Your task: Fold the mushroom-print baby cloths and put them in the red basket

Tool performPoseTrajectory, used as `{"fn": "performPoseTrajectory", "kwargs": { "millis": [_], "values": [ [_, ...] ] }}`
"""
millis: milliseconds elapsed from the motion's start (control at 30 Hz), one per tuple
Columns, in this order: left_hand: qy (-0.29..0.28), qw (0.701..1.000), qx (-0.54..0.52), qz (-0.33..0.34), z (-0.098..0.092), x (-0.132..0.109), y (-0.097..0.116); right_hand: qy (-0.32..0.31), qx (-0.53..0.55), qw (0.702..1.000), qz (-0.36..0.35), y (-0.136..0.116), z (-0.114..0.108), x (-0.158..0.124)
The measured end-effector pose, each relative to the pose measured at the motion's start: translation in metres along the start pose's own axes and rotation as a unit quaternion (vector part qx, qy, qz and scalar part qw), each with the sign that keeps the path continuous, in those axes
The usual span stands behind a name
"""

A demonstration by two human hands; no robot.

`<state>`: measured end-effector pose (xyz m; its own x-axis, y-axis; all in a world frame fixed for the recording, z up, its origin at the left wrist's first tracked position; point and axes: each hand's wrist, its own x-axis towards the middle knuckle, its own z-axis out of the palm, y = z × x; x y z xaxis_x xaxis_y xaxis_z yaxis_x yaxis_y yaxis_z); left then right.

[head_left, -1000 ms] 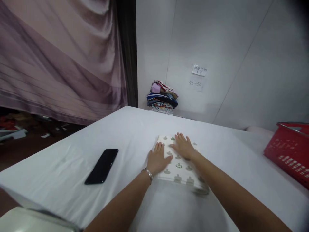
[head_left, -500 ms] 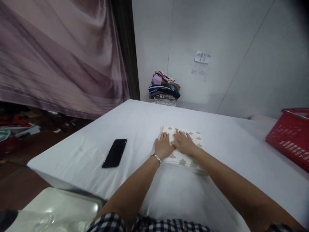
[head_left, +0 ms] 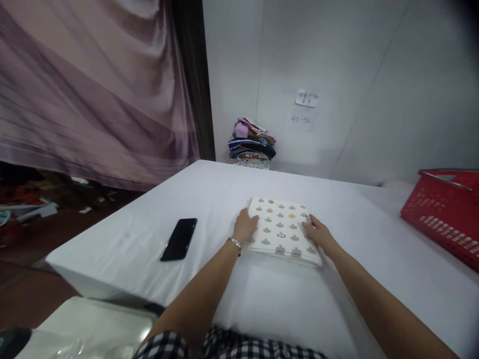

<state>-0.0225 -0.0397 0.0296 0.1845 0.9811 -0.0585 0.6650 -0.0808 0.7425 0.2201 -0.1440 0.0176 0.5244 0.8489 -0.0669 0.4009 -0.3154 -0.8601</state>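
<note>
A folded white cloth (head_left: 280, 224) with a printed pattern of grey, green and yellow motifs lies flat on the white table. My left hand (head_left: 246, 225), a bracelet at its wrist, grips the cloth's left edge with the thumb on top. At the opposite edge, my right hand (head_left: 319, 233) holds the cloth between thumb and fingers. The fingers under both edges are partly hidden. To the left of the cloth rests a black smartphone (head_left: 178, 240).
White fabric covers the table (head_left: 209, 194). A red plastic basket (head_left: 445, 214) stands at the right. Folded clothes are stacked (head_left: 252, 144) beyond the far edge against the wall. A pinkish curtain (head_left: 112, 89) hangs at left, and a pale plastic-covered seat (head_left: 97, 324) is at lower left.
Both hands have slid apart from the middle of the cloth's top to its left and right edges, uncovering the pattern. The view has shifted slightly.
</note>
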Motion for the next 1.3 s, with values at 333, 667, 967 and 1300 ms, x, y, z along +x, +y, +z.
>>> {"fn": "performPoseTrajectory", "kwargs": {
  "millis": [333, 667, 967, 1300],
  "values": [
    [-0.151, 0.967, -0.157, -0.135, -0.021, 0.031, 0.006, -0.109, 0.305, 0.93, 0.174, 0.004, -0.011, 0.012],
    [-0.183, 0.936, -0.272, -0.131, -0.024, 0.02, 0.009, -0.136, 0.321, 0.922, 0.167, -0.004, -0.009, 0.014],
    [-0.117, 0.982, -0.129, -0.079, -0.02, 0.024, -0.002, -0.12, 0.318, 0.926, 0.163, -0.009, -0.011, 0.016],
    [-0.334, 0.803, -0.433, -0.237, -0.025, 0.028, 0.003, -0.15, 0.381, 0.898, 0.161, 0.003, -0.009, 0.016]
  ]
}}
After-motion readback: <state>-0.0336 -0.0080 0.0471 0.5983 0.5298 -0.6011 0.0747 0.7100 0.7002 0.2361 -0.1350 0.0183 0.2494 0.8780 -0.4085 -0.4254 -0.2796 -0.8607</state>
